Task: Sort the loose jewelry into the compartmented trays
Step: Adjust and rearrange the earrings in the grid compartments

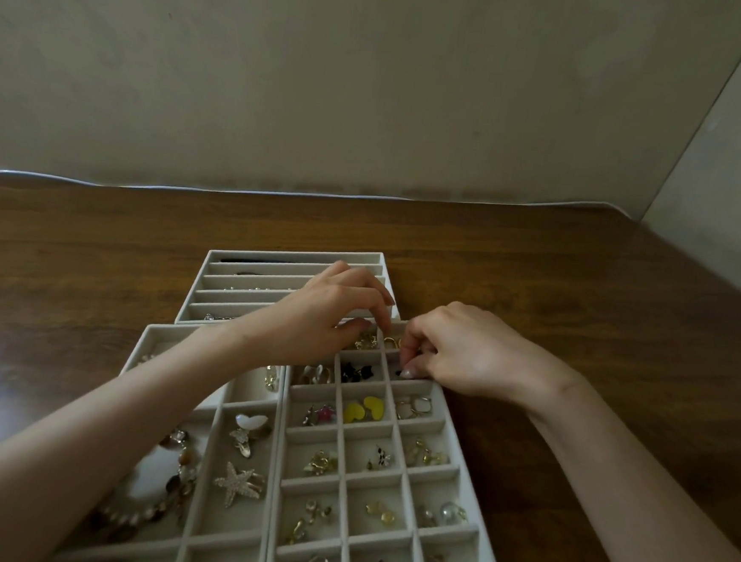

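A grey tray of small square compartments (433,423) lies in front of me, with earrings and rings in most cells. My left hand (326,308) reaches over its far end, thumb and curled fingers poised above a gold piece (366,340) in the top row; I cannot see whether they hold anything. A gold ring (393,341) lies in the neighbouring cell between both hands. My right hand (461,350) rests on the tray's far right corner, its fingertips pinching a small dark piece (399,373) in the second-row cell.
A tray of larger compartments (217,406) on the left holds a starfish clip (237,483), a heart clip and a beaded necklace (165,499). Behind stands a tray of long slots (272,268). Everything lies on a brown wooden table (580,297) against a wall.
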A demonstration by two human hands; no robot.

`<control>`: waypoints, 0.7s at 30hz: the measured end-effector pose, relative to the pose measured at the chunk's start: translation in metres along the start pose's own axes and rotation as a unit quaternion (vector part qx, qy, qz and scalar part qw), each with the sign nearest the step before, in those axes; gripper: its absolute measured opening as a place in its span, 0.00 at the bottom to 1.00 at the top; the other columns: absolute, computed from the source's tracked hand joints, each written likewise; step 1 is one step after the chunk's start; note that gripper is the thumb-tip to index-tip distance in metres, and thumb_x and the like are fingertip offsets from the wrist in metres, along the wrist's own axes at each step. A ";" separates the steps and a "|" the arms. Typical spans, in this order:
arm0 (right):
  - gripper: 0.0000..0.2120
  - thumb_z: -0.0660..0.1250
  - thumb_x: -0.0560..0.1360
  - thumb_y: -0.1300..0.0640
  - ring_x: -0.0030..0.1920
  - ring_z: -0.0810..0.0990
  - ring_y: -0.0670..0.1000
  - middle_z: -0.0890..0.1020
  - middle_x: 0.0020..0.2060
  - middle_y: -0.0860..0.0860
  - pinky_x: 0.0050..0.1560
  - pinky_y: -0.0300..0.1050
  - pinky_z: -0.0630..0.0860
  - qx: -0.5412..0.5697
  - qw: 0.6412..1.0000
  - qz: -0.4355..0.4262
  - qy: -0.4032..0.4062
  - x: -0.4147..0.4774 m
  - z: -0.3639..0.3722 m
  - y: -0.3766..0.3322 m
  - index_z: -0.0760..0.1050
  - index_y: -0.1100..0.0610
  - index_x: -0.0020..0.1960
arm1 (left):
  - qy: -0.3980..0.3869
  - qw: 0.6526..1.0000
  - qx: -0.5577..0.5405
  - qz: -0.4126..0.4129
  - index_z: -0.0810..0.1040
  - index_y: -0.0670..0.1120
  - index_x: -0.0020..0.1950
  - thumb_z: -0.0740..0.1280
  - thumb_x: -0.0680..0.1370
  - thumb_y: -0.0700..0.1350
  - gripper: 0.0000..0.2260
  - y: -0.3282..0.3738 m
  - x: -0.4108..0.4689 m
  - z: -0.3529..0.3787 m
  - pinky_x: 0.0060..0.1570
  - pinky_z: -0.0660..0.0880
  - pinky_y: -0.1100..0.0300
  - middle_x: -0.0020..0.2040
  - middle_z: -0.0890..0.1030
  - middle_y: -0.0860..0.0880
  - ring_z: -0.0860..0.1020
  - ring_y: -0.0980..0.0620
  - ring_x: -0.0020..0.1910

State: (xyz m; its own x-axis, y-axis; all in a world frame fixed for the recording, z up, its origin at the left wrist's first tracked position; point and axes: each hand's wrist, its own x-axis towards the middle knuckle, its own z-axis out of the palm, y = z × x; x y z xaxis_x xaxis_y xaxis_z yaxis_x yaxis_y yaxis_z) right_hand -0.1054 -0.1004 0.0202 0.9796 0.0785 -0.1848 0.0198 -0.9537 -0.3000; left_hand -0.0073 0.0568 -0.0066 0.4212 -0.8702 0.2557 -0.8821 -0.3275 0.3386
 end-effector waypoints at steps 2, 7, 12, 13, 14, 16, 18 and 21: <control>0.05 0.66 0.76 0.55 0.39 0.74 0.40 0.77 0.37 0.42 0.43 0.37 0.72 0.018 1.000 -0.004 0.016 -0.001 -0.001 0.000 0.78 0.51 0.51 | 0.011 1.000 -0.013 0.006 0.79 0.49 0.52 0.64 0.77 0.38 0.09 0.000 0.000 -0.001 0.61 0.68 0.55 0.60 0.75 0.51 0.67 0.51 0.63; 0.05 0.66 0.76 0.61 0.25 0.74 0.36 0.76 0.22 0.41 0.28 0.27 0.67 0.256 0.963 -0.009 0.085 -0.002 -0.006 0.004 0.76 0.52 0.43 | 0.011 0.987 -0.157 -0.039 0.76 0.47 0.49 0.66 0.73 0.45 0.06 0.009 0.001 -0.010 0.51 0.75 0.58 0.47 0.79 0.51 0.76 0.56 0.49; 0.02 0.69 0.74 0.59 0.21 0.70 0.39 0.73 0.19 0.45 0.27 0.27 0.67 0.396 0.911 0.000 0.119 0.003 -0.003 0.009 0.78 0.57 0.44 | -0.032 0.926 -0.357 -0.118 0.71 0.41 0.55 0.70 0.71 0.41 0.15 0.017 -0.001 -0.017 0.49 0.77 0.56 0.48 0.82 0.43 0.81 0.48 0.47; 0.02 0.68 0.74 0.59 0.21 0.70 0.39 0.74 0.20 0.45 0.27 0.27 0.67 0.403 0.907 -0.002 0.123 0.003 -0.002 0.008 0.78 0.58 0.45 | -0.018 0.924 -0.363 -0.121 0.71 0.40 0.55 0.71 0.72 0.38 0.14 0.017 0.000 -0.015 0.50 0.77 0.55 0.48 0.82 0.42 0.81 0.46 0.47; 0.03 0.68 0.74 0.58 0.21 0.70 0.39 0.74 0.20 0.45 0.26 0.27 0.67 0.407 0.905 -0.005 0.127 0.003 -0.001 0.008 0.78 0.58 0.45 | 0.000 0.923 -0.364 -0.123 0.71 0.39 0.54 0.70 0.73 0.36 0.13 0.017 0.000 -0.014 0.49 0.78 0.54 0.47 0.82 0.41 0.82 0.47 0.45; 0.04 0.68 0.75 0.58 0.21 0.69 0.40 0.74 0.21 0.46 0.26 0.26 0.67 0.402 0.906 -0.007 0.131 0.002 -0.003 0.010 0.79 0.59 0.46 | 0.026 0.925 -0.358 -0.126 0.72 0.37 0.51 0.68 0.73 0.34 0.10 0.017 0.001 -0.012 0.45 0.79 0.58 0.44 0.82 0.41 0.82 0.50 0.42; 0.03 0.68 0.74 0.59 0.22 0.69 0.40 0.74 0.21 0.44 0.27 0.28 0.67 0.345 0.928 -0.002 0.138 -0.001 -0.008 0.013 0.79 0.57 0.47 | 0.033 0.927 -0.352 -0.128 0.72 0.36 0.50 0.68 0.73 0.33 0.08 0.015 0.001 -0.012 0.43 0.79 0.60 0.43 0.82 0.40 0.82 0.50 0.41; 0.02 0.71 0.72 0.58 0.28 0.72 0.40 0.76 0.26 0.43 0.32 0.33 0.65 0.197 0.973 0.026 0.113 -0.004 -0.012 0.016 0.80 0.52 0.43 | 0.030 0.932 -0.338 -0.129 0.73 0.36 0.51 0.68 0.73 0.33 0.09 0.012 0.002 -0.011 0.44 0.79 0.60 0.44 0.82 0.40 0.81 0.48 0.43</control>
State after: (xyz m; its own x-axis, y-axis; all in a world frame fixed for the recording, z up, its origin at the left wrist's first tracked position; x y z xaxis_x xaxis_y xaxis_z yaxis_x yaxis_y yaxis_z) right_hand -0.1067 -0.1192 0.0270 0.9971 -0.0753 -0.0125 -0.0658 -0.7653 -0.6403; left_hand -0.0147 0.0554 0.0074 0.6302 -0.7655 0.1300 -0.4232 -0.1982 0.8841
